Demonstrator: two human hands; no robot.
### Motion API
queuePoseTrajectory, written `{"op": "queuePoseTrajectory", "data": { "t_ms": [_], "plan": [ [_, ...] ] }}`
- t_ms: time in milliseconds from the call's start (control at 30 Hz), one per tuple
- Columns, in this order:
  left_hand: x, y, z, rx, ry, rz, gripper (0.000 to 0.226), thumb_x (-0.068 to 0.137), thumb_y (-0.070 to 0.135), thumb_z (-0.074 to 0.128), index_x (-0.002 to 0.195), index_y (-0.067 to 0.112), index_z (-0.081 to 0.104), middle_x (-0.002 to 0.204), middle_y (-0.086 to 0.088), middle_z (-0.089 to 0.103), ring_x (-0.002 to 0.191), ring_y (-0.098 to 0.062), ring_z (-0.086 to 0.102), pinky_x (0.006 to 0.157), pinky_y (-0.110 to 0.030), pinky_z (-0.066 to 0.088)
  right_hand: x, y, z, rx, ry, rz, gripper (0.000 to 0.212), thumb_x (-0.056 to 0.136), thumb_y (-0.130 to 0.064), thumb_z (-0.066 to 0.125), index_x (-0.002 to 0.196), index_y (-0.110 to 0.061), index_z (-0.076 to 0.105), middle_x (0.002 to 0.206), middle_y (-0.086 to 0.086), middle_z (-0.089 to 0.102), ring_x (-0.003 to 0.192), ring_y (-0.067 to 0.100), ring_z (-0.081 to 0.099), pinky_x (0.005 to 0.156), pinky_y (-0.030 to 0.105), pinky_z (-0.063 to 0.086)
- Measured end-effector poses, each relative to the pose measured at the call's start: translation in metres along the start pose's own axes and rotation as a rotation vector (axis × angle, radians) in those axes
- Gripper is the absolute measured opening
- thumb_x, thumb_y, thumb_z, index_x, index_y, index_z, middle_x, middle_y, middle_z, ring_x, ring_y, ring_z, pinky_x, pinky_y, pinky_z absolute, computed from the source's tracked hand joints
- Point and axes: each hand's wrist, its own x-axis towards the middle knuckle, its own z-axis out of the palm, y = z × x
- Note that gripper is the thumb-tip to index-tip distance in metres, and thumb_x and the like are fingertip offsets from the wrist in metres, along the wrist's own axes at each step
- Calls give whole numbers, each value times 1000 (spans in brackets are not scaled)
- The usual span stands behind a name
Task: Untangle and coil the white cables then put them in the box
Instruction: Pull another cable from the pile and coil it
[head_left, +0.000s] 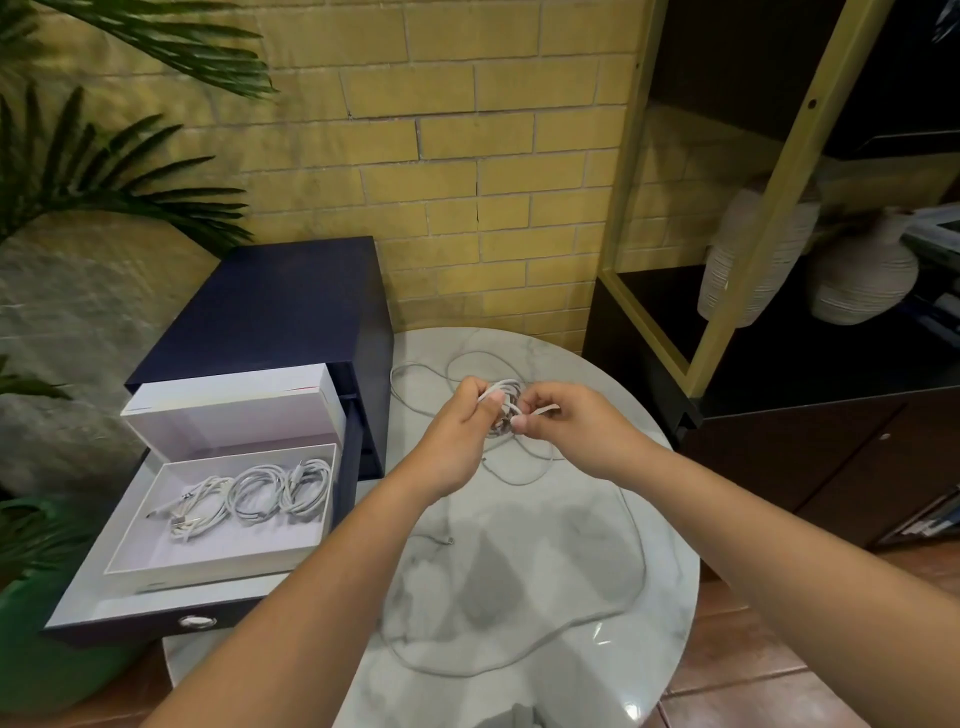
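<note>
While beside cable (510, 387), box (208, 564) in drawer (118, 632).

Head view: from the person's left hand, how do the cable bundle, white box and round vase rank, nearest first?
1. Cable bundle, gripped by the left hand.
2. White box, leftward in the drawer.
3. Round vase, far right on the shelf.

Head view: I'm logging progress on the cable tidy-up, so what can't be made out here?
All in the head view:
- Cable bundle: its loop count, hidden by the left hand and right hand.
- Loose cable on the marble table: one or several, too thin and pale.
- Coils in the white box: connector types, too small.
- Table's near edge: cut off by the bottom frame edge.
</note>
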Motion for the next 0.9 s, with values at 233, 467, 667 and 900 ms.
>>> {"op": "queuePoseTrajectory", "data": {
  "t_ms": [233, 467, 667, 900],
  "plan": [
    [4, -2, 4, 267, -2, 60, 20, 103, 33, 33, 102, 18, 46, 91, 3, 59, 85, -15, 54, 75, -31, 43, -2, 2, -9, 417, -193, 206, 12, 96, -12, 53, 87, -6, 57, 88, 11, 57, 83, 15, 55, 82, 20, 51],
    [6, -3, 8, 671, 100, 115, 25, 103, 36, 28, 110, 17, 44, 96, -4, 59, 94, -24, 49, 84, -39, 38, 2, 7, 2, 203, -81, 200, 17, 100, -23, 46, 89, -14, 54, 93, 3, 62, 83, 11, 57, 72, 21, 48],
    [6, -8, 6, 726, 117, 156, 22, 103, 38, 26, 104, 21, 40, 93, -1, 58, 91, -22, 48, 80, -36, 34, 3, 3, 2, 321, -59, 208, 19, 102, -21, 40, 91, -12, 52, 87, 5, 59, 76, 10, 56, 75, 22, 51],
    [5, -11, 4, 786, 148, 172, 23, 104, 38, 25, 105, 22, 41, 88, 6, 53, 85, -15, 39, 81, -32, 27, 3, 2, 5, 484, -116, 232, 15, 103, -20, 37, 95, -11, 47, 73, 1, 44, 59, 9, 47, 65, 24, 52]
  ]
}}
